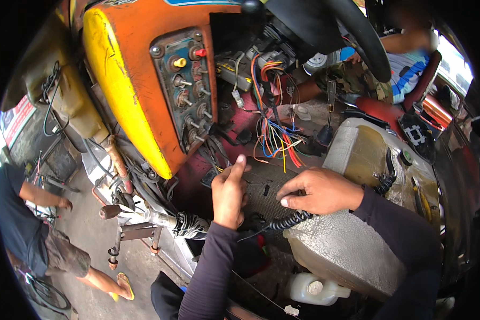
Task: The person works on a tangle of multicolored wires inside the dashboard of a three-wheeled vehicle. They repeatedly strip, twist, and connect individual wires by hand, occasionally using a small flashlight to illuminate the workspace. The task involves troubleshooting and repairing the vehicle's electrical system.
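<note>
My left hand (pixel 228 196) is closed, its fingers curled and its thumb pointing up; what it holds, if anything, is hidden. To its right my right hand (pixel 325 191) has thumb and forefinger pinched together. I cannot make out anything between them. Both hands hover over a dotted grey floor panel (pixel 261 178). A coiled black cord (pixel 290 220) passes just beneath my right hand. Beyond the hands hangs a loose bundle of coloured wires (pixel 282 140), several with loose ends.
An orange and yellow dashboard (pixel 138 69) with a switch panel (pixel 184 90) stands at left, the steering wheel (pixel 365 37) above. A worn grey engine cover (pixel 346 245) lies right, a plastic jug (pixel 316 289) below. One person (pixel 37 213) stands left; another (pixel 405 69) sits right.
</note>
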Demonstrator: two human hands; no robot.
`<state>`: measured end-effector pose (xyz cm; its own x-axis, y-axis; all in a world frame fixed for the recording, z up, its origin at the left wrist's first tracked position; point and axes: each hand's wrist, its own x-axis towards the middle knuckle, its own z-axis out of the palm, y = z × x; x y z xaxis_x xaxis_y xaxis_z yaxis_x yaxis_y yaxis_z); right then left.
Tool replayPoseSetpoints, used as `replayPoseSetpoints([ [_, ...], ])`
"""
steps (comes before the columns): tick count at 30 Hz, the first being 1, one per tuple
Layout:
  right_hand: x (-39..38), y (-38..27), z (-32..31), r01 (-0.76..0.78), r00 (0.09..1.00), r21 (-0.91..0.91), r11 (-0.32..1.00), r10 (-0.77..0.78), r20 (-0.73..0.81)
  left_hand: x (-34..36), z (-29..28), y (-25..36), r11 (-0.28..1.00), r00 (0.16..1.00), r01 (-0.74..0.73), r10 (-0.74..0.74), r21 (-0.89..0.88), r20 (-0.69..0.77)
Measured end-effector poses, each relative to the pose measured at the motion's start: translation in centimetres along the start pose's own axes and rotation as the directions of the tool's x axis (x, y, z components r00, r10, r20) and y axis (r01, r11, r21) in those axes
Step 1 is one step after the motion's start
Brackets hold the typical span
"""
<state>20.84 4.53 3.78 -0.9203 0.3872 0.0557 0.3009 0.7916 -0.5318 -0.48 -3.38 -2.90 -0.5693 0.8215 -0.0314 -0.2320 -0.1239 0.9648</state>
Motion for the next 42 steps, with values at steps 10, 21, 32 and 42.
replayPoseSetpoints([
  [10,0.5,-3.6,-1.7,-0.029,0.934,0.046,0.999,0.043,-0.355,0.3,0.2,2.3,0.978,0.952,0.08,-0.018,-0.191,0.307],
  [21,2.4,-3.2,1.6,-0.213,0.945,0.585,0.782,0.318,-0.082,-2.1,0.7,2.0,0.989,0.95,-0.073,0.108,-0.127,0.292],
  [32,1.2,-3.0,1.6,-0.203,0.946,0.615,0.762,0.314,-0.078,-2.6,1.4,1.2,0.983,0.957,-0.182,0.176,0.002,0.231],
  [42,1.1,-3.2,4.2,0.083,0.779,-0.63,0.772,-0.445,-0.442,-1.8,2.0,-0.5,0.918,0.911,-0.378,0.345,0.122,0.224],
])
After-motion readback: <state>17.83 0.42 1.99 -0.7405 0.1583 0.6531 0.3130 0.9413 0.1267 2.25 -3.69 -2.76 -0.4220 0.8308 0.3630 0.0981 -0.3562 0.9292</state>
